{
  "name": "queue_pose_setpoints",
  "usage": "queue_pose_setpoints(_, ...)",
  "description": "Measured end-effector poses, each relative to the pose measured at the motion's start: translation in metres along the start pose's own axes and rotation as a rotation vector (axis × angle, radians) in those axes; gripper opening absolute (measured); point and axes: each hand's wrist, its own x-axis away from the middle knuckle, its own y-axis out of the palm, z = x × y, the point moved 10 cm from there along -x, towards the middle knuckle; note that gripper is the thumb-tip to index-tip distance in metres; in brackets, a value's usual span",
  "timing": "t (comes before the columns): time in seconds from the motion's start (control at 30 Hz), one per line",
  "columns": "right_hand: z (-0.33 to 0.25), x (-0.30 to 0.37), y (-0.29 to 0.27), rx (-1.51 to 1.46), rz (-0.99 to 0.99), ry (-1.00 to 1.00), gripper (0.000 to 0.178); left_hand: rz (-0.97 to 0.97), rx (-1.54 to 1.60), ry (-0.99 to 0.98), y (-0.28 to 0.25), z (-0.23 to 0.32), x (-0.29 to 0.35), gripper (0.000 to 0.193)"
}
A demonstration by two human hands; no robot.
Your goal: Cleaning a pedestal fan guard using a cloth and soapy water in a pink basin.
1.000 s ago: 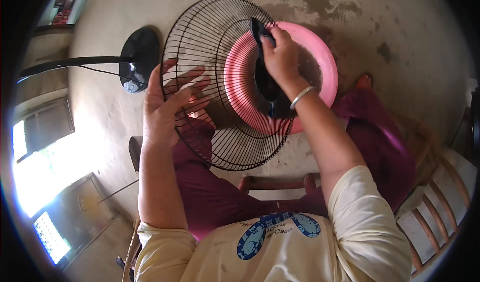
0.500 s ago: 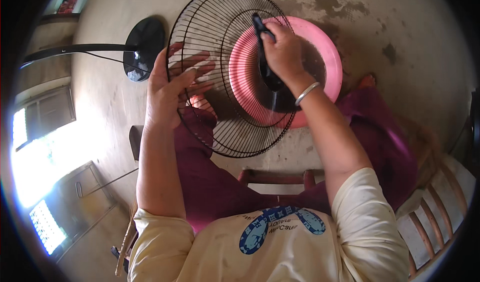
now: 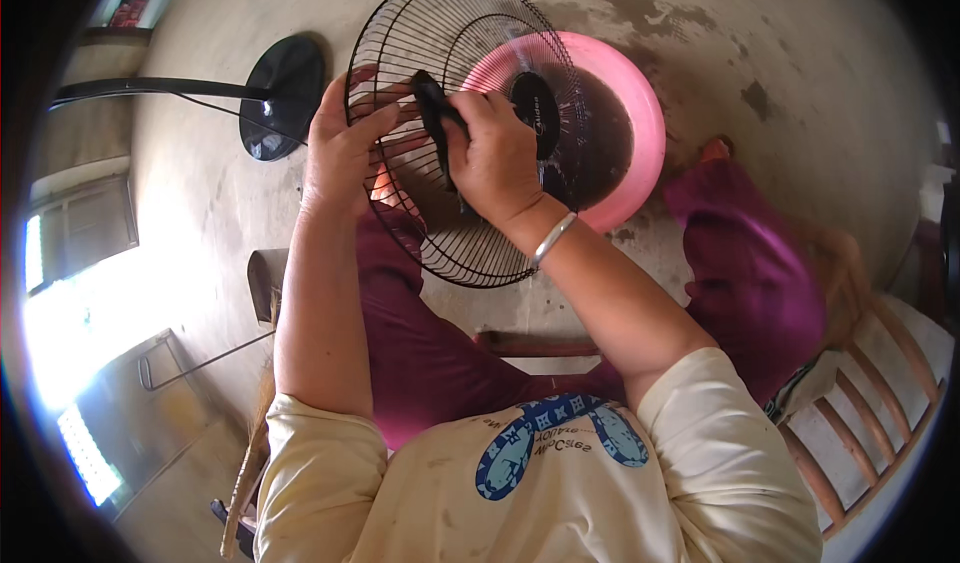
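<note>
A round black wire fan grille (image 3: 462, 25) is tilted in front of me, with a dark oval badge (image 3: 533, 115) at its centre. My left hand (image 3: 345, 148) grips its left rim, thumb on the near side and fingers behind the wires. Against the near face, left of the badge, my right hand (image 3: 492, 153) presses a long, dark item (image 3: 430, 103), perhaps a cloth or a brush; its kind is unclear. Behind the grille's right side stands a pink basin (image 3: 648, 133) with dark water (image 3: 605, 133) in it.
A black fan stand with a round base (image 3: 282, 98) stands at the far left. Wet patches (image 3: 655, 11) mark the floor beyond the basin. A wooden slatted chair (image 3: 870, 413) is at the right, and a wooden bar (image 3: 535, 345) runs below my knees.
My right hand has moved left across the grille with the dark item, from near the centre toward the left hand. The grille has shifted slightly and its badge now shows.
</note>
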Motion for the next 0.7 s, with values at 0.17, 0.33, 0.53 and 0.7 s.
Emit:
queue_pose_setpoints(0.17,0.123,0.028,-0.037,0.415,0.077,0.350,0.015,-0.059,0.081,-0.024,0.011,-0.004,0.000,0.045)
queue_pose_setpoints(0.33,0.059,0.032,-0.019,0.290,0.035,0.265,0.017,-0.082,0.038,0.011,0.012,0.000,0.001,0.043)
queue_pose_setpoints(0.53,0.035,0.035,-0.011,0.158,0.006,0.090,0.020,-0.064,0.031,-0.011,0.006,-0.007,0.002,0.041)
queue_pose_setpoints(0.7,0.167,0.063,-0.047,0.518,-0.084,0.516,0.021,-0.116,0.102,0.004,0.014,0.003,0.006,0.042)
